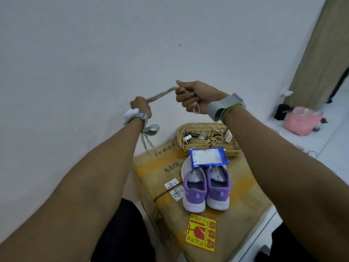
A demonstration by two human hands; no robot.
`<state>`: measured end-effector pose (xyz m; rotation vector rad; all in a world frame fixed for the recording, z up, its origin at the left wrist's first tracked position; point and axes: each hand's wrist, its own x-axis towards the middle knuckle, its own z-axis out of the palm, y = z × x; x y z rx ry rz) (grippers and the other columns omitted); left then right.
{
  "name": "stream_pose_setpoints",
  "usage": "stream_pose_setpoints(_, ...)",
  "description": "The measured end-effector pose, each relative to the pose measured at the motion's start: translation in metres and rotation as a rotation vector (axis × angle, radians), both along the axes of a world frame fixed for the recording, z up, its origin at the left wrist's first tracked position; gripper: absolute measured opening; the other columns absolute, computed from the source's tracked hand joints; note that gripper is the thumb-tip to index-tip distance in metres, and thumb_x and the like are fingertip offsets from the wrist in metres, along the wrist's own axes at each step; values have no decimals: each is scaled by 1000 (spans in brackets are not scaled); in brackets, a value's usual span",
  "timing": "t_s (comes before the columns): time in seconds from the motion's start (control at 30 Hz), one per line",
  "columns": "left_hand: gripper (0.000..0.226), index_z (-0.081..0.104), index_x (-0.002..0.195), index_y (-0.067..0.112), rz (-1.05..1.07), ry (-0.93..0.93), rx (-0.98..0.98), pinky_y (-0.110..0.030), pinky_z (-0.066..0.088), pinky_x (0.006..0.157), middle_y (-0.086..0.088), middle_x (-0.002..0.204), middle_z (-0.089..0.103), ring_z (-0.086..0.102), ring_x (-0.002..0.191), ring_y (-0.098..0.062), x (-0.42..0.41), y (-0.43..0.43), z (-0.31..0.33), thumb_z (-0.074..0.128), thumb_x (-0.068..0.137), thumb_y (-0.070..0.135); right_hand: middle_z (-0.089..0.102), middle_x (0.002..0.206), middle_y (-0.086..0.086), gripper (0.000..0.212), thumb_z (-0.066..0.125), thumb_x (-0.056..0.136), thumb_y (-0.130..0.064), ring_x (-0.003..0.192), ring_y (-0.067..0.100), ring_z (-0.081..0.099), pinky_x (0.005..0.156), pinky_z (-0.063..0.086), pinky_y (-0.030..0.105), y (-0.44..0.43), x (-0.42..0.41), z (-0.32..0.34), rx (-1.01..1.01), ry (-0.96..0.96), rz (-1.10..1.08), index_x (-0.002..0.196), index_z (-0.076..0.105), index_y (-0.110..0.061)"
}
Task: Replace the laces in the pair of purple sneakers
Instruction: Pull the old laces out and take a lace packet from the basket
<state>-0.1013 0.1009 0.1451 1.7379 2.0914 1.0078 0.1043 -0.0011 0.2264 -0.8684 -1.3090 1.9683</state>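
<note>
Two purple sneakers (205, 188) with white soles stand side by side on a cardboard box (243, 188), heels toward me, no laces visible in them. High above the box, both my hands are raised. My left hand (141, 108) grips one end of a bundled greyish lace (162, 94). My right hand (194, 97) grips the other end, and a small loop hangs below its fist. Loose lace ends (146, 143) dangle under my left wrist.
A blue-edged packet (207, 156) lies across the sneakers' toes. Behind it sits a wicker basket (198, 143) with small items. A pink bag (300, 121) and a black object lie on the floor at right. A white wall stands ahead.
</note>
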Motion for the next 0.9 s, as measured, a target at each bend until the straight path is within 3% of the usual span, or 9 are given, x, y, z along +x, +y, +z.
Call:
stream_pose_setpoints(0.07, 27, 66, 119, 2, -51, 180, -101, -33, 49, 92, -16, 125, 65, 62, 114, -32, 3, -7, 0, 53, 100, 16, 25, 52, -10, 40, 34, 104, -41, 37, 4, 15, 33, 21, 15, -4, 5, 5, 28, 123, -96, 69, 40, -21)
stream_pose_setpoints(0.13, 25, 69, 118, 2, -283, 320, -214, -36, 55, 89, -15, 118, 69, 67, 103, -29, 14, -21, 2, 57, 96, 8, 24, 51, -9, 42, 31, 106, -38, 35, 5, 18, 32, 18, 16, 0, 3, 6, 50, 272, -304, 70, 39, -20)
stream_pose_setpoints(0.23, 27, 74, 114, 9, -724, 220, -406, -28, 49, 63, -11, 91, 68, 57, 65, -12, 38, -53, 13, 54, 96, 3, 26, 49, -5, 41, 29, 107, -35, 34, 7, 18, 33, 17, 17, 21, -2, 3, 124, 392, -714, 72, 39, -16)
stream_pose_setpoints(0.3, 25, 74, 113, 13, -888, 111, -597, -25, 41, 56, -4, 78, 60, 44, 56, -10, 51, -71, 24, 53, 101, 11, 29, 54, -1, 37, 30, 107, -26, 33, 8, 20, 35, 18, 16, 35, 2, -4, 195, 323, -909, 75, 41, -13)
stream_pose_setpoints(0.37, 26, 72, 116, 10, -995, 52, -734, -25, 34, 54, -3, 72, 53, 37, 54, -12, 58, -80, 37, 50, 103, 11, 33, 57, 1, 35, 26, 105, -17, 30, 8, 22, 36, 19, 14, 45, 7, -13, 228, 206, -968, 74, 41, -13)
stream_pose_setpoints(0.5, 22, 75, 111, 5, -1014, 39, -686, -22, 34, 52, -2, 67, 52, 36, 53, -11, 58, -87, 75, 57, 101, 14, 46, 51, 1, 35, 30, 99, -6, 23, 8, 33, 31, 23, 8, 49, 13, -42, 153, -89, -863, 67, 43, -11)
stream_pose_setpoints(0.63, 21, 77, 100, 3, -891, 140, -388, -24, 43, 56, -2, 69, 58, 44, 54, -13, 50, -73, 103, 65, 95, 19, 50, 63, 6, 36, 32, 103, -11, 39, 14, 45, 38, 33, 20, 36, 14, -65, 250, -419, -583, 74, 52, -9)
stream_pose_setpoints(0.73, 21, 78, 100, 7, -846, 138, -143, -19, 46, 57, 0, 72, 61, 48, 55, -9, 45, -59, 108, 66, 95, 24, 46, 62, 0, 37, 24, 106, -19, 36, 7, 34, 37, 28, 18, 23, 11, -63, 35, -258, -358, 79, 48, -13)
stream_pose_setpoints(0.9, 23, 79, 98, 7, -814, -205, 78, -26, 45, 63, -1, 76, 67, 49, 67, -13, 41, -42, 90, 72, 91, 29, 31, 46, -6, 48, 25, 101, -35, 29, 4, 23, 31, 16, 17, 17, 9, -45, -106, 188, -49, 59, 39, -17)
